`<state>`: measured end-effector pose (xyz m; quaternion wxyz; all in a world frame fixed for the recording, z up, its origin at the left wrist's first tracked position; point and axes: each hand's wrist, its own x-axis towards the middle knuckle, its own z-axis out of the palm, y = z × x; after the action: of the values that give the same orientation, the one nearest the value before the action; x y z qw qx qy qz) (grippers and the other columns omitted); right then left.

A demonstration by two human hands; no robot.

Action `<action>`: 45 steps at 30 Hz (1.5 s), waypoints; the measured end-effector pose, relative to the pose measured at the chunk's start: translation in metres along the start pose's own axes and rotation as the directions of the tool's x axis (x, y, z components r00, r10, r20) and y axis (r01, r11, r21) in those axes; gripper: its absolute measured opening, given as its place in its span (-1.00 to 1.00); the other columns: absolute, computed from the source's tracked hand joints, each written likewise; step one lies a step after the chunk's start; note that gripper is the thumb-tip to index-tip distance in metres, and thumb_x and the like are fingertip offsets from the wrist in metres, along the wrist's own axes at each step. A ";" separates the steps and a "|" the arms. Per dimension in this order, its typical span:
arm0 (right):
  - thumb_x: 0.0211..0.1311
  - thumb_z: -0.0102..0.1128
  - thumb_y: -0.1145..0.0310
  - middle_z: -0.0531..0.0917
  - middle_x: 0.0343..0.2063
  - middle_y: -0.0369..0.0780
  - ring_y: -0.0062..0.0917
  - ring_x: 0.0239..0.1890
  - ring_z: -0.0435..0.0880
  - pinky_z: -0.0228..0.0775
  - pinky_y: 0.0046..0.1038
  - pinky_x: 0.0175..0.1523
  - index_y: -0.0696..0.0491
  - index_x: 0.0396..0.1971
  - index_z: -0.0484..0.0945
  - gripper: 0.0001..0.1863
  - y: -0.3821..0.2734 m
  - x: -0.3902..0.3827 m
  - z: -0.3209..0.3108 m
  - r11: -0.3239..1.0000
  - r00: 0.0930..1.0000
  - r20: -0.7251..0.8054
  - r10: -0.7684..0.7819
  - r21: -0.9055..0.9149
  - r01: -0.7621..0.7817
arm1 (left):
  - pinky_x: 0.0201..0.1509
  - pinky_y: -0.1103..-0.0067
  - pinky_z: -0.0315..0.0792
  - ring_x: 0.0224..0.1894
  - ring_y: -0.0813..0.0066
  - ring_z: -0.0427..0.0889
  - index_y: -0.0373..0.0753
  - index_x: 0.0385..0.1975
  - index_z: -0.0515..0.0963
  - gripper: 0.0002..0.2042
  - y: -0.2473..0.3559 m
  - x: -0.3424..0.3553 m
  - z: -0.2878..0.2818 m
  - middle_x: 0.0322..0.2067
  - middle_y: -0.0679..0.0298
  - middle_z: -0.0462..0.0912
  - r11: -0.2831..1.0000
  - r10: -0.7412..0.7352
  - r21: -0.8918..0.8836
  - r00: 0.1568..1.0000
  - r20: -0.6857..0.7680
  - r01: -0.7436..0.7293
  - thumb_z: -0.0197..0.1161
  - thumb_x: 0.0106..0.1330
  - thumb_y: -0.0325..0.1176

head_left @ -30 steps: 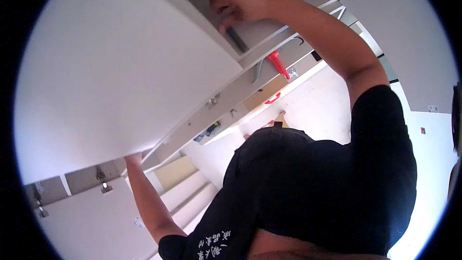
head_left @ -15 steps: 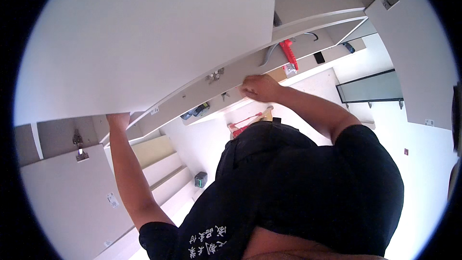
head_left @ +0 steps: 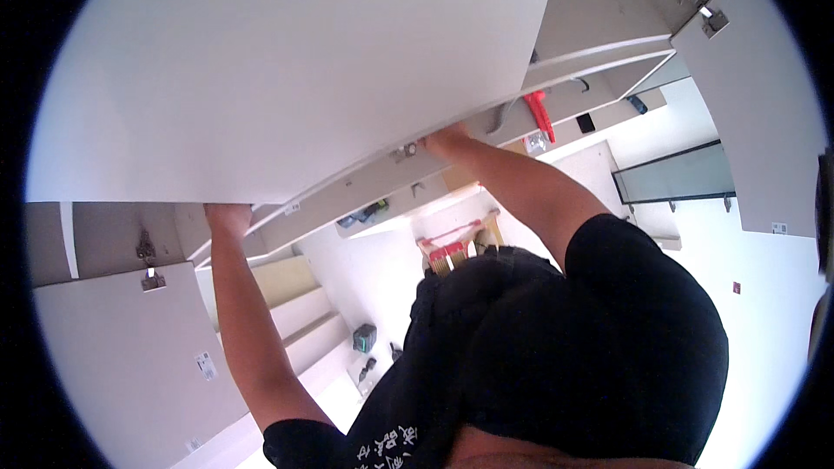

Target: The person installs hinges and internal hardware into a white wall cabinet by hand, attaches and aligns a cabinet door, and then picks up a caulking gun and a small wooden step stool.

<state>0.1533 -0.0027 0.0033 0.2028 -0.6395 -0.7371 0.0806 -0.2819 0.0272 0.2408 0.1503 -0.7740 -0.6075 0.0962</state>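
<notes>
My left hand [head_left: 228, 217] reaches up to the lower edge of a large white panel [head_left: 261, 52], its fingers hidden behind it. My right hand [head_left: 441, 139] is up at the long white ledge [head_left: 321, 187] along the panel's edge, beside a small cluster of metal hardware [head_left: 404, 153]. Its fingers are too hidden to read. To its right on the shelving lie a grey curved object [head_left: 499, 115] and a red tool [head_left: 540, 115].
Open cabinet doors with metal hinges [head_left: 714, 22] stand at both sides, the left door [head_left: 122, 339] below its compartments. Lower down are a dark phone-like object [head_left: 585, 122], a red-and-yellow stepladder [head_left: 447, 250], a glass panel [head_left: 669, 172] and a dark green case [head_left: 364, 338] on the floor.
My right hand has left the upper compartment, dropped, then risen to the ledge by the hardware. My left hand stays at the panel's edge. The view has shifted and the panel reaches farther right.
</notes>
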 end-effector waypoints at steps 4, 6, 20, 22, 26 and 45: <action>0.24 0.21 0.06 0.56 0.26 -0.08 -0.10 0.24 0.58 0.51 -0.05 0.25 -0.02 0.25 0.52 -0.41 -0.006 -0.004 -0.014 0.999 0.961 -0.273 -0.042 -0.034 0.034 | 0.44 0.21 0.31 0.37 0.02 0.44 -0.11 0.24 0.56 -0.54 -0.005 0.001 0.007 0.27 0.08 0.56 0.997 0.039 -0.066 0.991 -0.126 -0.048 0.27 0.32 -0.26; 0.25 0.22 0.06 0.62 0.17 -0.05 -0.09 0.15 0.63 0.54 -0.06 0.19 -0.02 0.17 0.57 -0.47 0.007 0.000 -0.012 0.995 0.981 -0.172 0.089 0.067 -0.079 | 0.46 0.21 0.28 0.37 0.01 0.43 -0.11 0.24 0.56 -0.53 0.004 0.012 0.000 0.26 0.08 0.57 0.979 0.007 -0.201 0.991 -0.131 -0.034 0.29 0.31 -0.25; 0.29 0.32 0.46 0.74 -0.23 -0.12 -0.29 -0.23 0.76 0.61 -0.33 -0.10 0.09 -0.17 0.70 -0.85 0.092 -0.214 -0.167 0.761 0.921 -0.286 0.265 0.649 -0.017 | 0.47 0.17 0.24 0.38 -0.01 0.41 -0.14 0.27 0.52 -0.53 0.005 -0.003 -0.008 0.28 0.04 0.54 0.930 -0.041 -0.368 0.993 -0.106 -0.001 0.24 0.38 -0.18; 0.31 0.31 0.48 0.72 -0.27 -0.11 -0.33 -0.28 0.74 0.58 -0.38 -0.15 0.12 -0.19 0.68 -0.88 0.112 -0.218 -0.197 0.670 0.861 -0.310 0.404 0.741 -0.047 | 0.44 0.18 0.28 0.35 -0.03 0.45 -0.16 0.25 0.53 -0.54 0.004 -0.002 -0.009 0.25 0.03 0.57 0.947 0.003 -0.318 0.992 -0.127 -0.043 0.25 0.37 -0.19; 0.37 0.27 0.46 0.67 -0.34 -0.13 -0.34 -0.31 0.69 0.53 -0.39 -0.19 0.15 -0.25 0.59 -0.92 0.126 -0.183 -0.279 0.786 0.734 -0.596 0.325 0.602 0.142 | 0.40 0.19 0.33 0.30 -0.09 0.49 -0.20 0.22 0.55 -0.55 0.007 0.001 -0.015 0.21 0.01 0.59 0.957 0.107 -0.246 0.975 -0.196 -0.154 0.27 0.36 -0.21; 0.35 0.14 0.15 0.75 -0.14 0.00 -0.05 -0.09 0.73 0.55 -0.08 0.05 0.11 -0.19 0.75 -0.65 0.136 0.255 -0.339 0.939 0.978 0.072 -0.195 -0.275 0.207 | 0.40 0.28 0.36 0.27 0.03 0.52 -0.28 0.19 0.55 -0.61 -0.006 0.009 -0.001 0.17 0.02 0.62 0.940 0.001 -0.337 0.985 -0.170 -0.059 0.19 0.47 -0.22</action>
<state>0.3881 0.2210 0.3084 0.1009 -0.5812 -0.8068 -0.0322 -0.2847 0.0375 0.2440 0.0631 -0.8028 -0.5884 -0.0734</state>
